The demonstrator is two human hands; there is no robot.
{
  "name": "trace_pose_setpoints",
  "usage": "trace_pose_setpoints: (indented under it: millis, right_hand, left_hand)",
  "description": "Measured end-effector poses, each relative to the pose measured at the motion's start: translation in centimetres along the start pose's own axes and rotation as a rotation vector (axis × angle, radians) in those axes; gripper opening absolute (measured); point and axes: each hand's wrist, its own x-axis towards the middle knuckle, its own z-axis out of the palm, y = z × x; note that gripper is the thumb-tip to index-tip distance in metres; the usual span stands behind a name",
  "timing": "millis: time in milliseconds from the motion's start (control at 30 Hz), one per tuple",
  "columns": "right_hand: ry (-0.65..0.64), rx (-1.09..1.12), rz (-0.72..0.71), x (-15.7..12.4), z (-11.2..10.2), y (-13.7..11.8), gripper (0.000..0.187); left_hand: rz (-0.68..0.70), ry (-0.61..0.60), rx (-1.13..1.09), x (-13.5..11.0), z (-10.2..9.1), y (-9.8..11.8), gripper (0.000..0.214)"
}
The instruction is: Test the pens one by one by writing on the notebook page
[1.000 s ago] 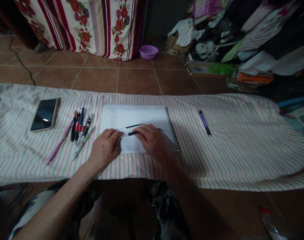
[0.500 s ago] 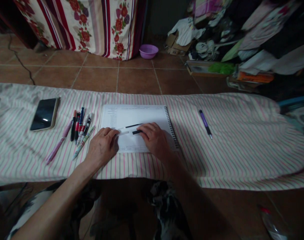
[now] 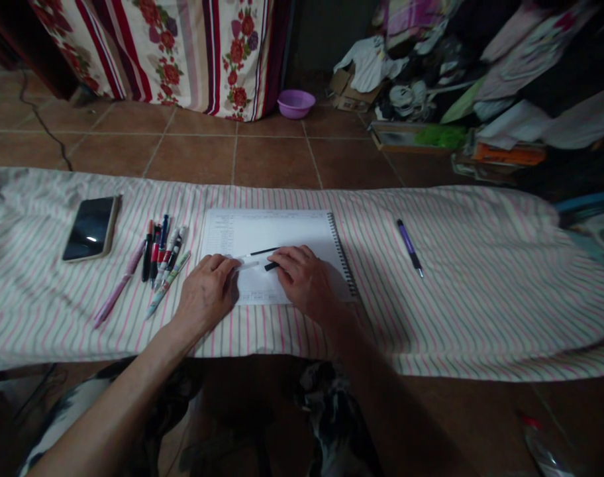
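Observation:
My left hand (image 3: 207, 285) rests at the left side of a spiral notebook (image 3: 287, 228), thumb and fingers closed on a whitish, see-through pen barrel (image 3: 248, 265) that points right. My right hand (image 3: 306, 279) is closed on a short black pen piece (image 3: 271, 266), perhaps a cap or grip. A small gap separates the barrel from this piece. Just beyond both lies a thin pen refill (image 3: 263, 251), dark on its right part and pale on its left. Its right end passes close to my right fingers; whether they touch it I cannot tell.
Several pens (image 3: 165, 255) lie bunched left of the notebook, with a phone (image 3: 91, 227) farther left. A purple pen (image 3: 409, 247) lies to the right. Striped cloth (image 3: 461, 311) covers the table. A purple basin (image 3: 296, 104) stands on the tiled floor beyond.
My right fingers have shifted slightly over the black pen piece, which now shows less and sits more tilted. The left hand keeps its hold on the barrel. The view has moved a little.

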Motion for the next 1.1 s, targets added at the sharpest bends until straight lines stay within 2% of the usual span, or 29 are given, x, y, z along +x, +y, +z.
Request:
trace_pose_setpoints:
  millis: [233, 467, 833, 1100]
  right_hand:
    - [0.017, 0.024, -0.022, 0.2, 0.5, -1.0, 0.023]
    - [0.013, -0.014, -0.085, 0.2, 1.1, -1.1, 0.022]
    - [0.039, 0.008, -0.105, 0.3, 1.3, -0.7, 0.019]
    - [0.057, -0.007, -0.114, 0.3, 1.4, -0.4, 0.018]
  left_hand:
    - [0.020, 0.002, -0.007, 0.0, 0.0, 0.3, 0.028]
    - [0.100, 0.027, -0.064, 0.0, 0.3, 0.8, 0.024]
    - [0.082, 0.014, -0.150, 0.1, 0.5, 0.5, 0.019]
    - [0.082, 0.016, -0.073, 0.2, 0.5, 0.6, 0.015]
